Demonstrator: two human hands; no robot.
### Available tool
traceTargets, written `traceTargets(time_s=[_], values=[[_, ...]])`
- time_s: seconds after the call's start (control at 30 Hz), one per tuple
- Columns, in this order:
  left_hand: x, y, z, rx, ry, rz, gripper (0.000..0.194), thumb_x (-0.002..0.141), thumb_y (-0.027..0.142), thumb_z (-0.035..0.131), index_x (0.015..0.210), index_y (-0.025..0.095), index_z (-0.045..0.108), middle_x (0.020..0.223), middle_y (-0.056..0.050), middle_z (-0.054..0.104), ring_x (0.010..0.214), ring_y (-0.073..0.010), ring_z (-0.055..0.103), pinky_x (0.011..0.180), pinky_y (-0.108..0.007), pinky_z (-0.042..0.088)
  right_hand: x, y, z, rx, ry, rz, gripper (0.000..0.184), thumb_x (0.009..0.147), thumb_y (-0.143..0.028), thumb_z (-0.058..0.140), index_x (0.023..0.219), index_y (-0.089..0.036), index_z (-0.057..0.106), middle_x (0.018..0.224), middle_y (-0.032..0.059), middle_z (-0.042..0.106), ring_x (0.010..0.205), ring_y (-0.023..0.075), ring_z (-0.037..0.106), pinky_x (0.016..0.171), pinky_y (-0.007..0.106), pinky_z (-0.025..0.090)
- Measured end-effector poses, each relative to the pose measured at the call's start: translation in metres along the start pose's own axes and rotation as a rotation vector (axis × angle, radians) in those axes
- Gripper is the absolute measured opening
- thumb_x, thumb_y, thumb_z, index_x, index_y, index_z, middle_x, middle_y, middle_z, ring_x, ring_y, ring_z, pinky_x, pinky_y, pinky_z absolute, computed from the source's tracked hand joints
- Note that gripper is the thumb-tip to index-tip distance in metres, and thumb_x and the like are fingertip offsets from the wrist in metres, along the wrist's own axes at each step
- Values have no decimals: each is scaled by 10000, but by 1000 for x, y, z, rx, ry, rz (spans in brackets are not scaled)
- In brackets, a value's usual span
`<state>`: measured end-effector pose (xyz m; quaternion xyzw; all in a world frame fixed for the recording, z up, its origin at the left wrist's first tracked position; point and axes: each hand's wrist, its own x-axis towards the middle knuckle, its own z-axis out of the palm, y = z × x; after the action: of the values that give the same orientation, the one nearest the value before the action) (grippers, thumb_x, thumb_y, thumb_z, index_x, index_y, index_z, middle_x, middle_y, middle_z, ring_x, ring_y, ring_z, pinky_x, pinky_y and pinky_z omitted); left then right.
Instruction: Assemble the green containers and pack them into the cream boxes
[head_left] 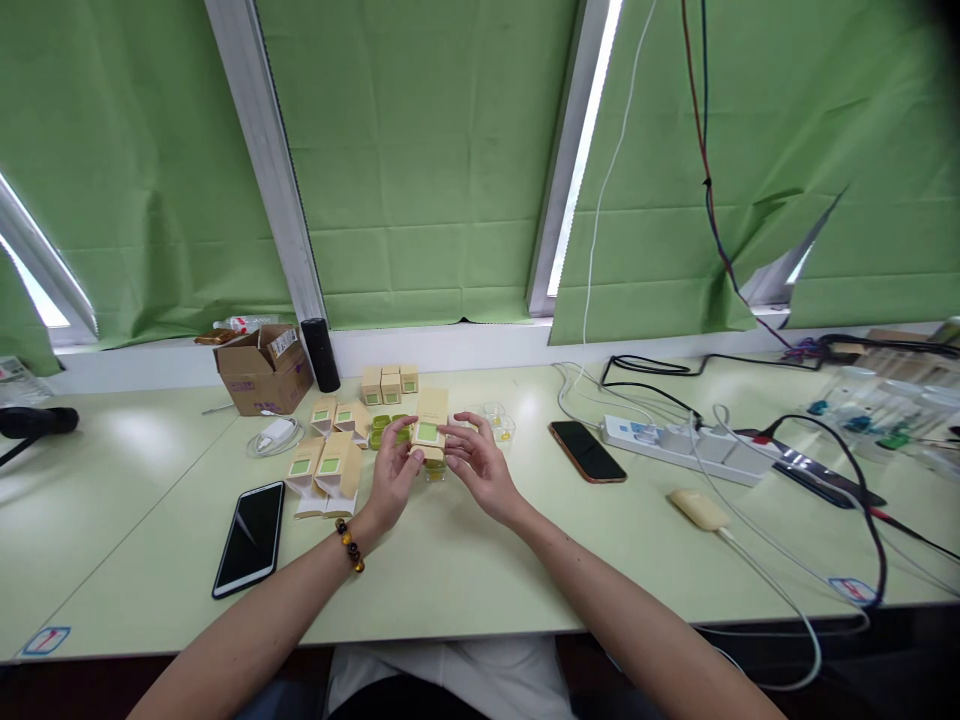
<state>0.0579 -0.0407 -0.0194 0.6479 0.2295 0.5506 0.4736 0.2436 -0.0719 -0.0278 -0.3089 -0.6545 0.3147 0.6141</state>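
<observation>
Between my two hands is a small cream carton [429, 432] with a green label and a tall raised flap. My left hand [391, 472], with a beaded bracelet at its wrist, grips the carton from the left, thumb low on its front. My right hand [484, 465] closes on the carton's right side with its fingertips. Just below the carton shows a small clear jar [435, 470] with something yellow in it; the carton partly hides it. Green lids [381, 428] lie behind my left hand. Clear jars [496, 420] stand behind my right hand.
Opened cartons [339, 465] stand left of my hands, with closed cartons [390, 384] farther back. A white-framed phone [250, 538] lies left, a dark phone [587, 451] right. Beyond are a cardboard box [264, 372], black cylinder [320, 356], power strip [682, 448] and trailing cables.
</observation>
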Motion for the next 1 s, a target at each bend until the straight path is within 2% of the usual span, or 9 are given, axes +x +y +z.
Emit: traceTargets(time_s=[0.4,0.5,0.6,0.73,0.83,0.93,1.0], values=[[-2,-4,0,145,49,70,459,997,465,652,1382,246,532,1195,-96,637,820,-149,626,762,-308,557,0,4,4,-17,48,16,444,890,-479,823,1288,-325,701,1464,84,385,992,163,730,1057,475,618],[-2,-4,-2,172,21,111,465,996,461,656,1396,255,542,1363,-125,573,907,-162,646,807,-320,574,2,4,3,-5,68,20,414,894,-505,812,1254,-327,710,1417,81,441,1063,185,717,1041,449,629],[-2,-2,-4,221,-12,142,489,985,442,678,1426,269,556,1501,-139,458,1017,-185,648,859,-339,581,3,3,3,-5,73,18,406,895,-496,816,1250,-326,714,1427,79,420,1013,168,732,1044,454,623],[-1,-1,-4,273,-3,156,476,980,411,695,1425,284,586,1518,-133,429,1128,-215,631,913,-360,585,2,2,3,-10,71,17,427,886,-493,827,1257,-319,711,1455,81,384,915,132,734,1034,463,623],[-1,-2,-3,288,21,164,436,987,410,689,1395,277,609,1504,-132,440,1185,-230,616,920,-360,589,1,3,3,-3,67,15,441,869,-486,845,1259,-328,713,1453,77,395,927,138,723,1023,457,627],[-2,-5,-2,299,47,179,412,978,414,705,1355,263,635,1474,-135,461,1201,-236,615,909,-354,596,2,6,4,-6,90,17,371,887,-489,823,1208,-326,733,1409,76,439,975,162,706,993,445,640],[-2,-7,-1,299,59,182,402,973,417,712,1335,252,649,1456,-136,470,1177,-230,627,883,-345,604,2,8,4,-2,113,19,321,908,-486,798,1176,-316,745,1388,80,442,943,157,702,957,443,654]])
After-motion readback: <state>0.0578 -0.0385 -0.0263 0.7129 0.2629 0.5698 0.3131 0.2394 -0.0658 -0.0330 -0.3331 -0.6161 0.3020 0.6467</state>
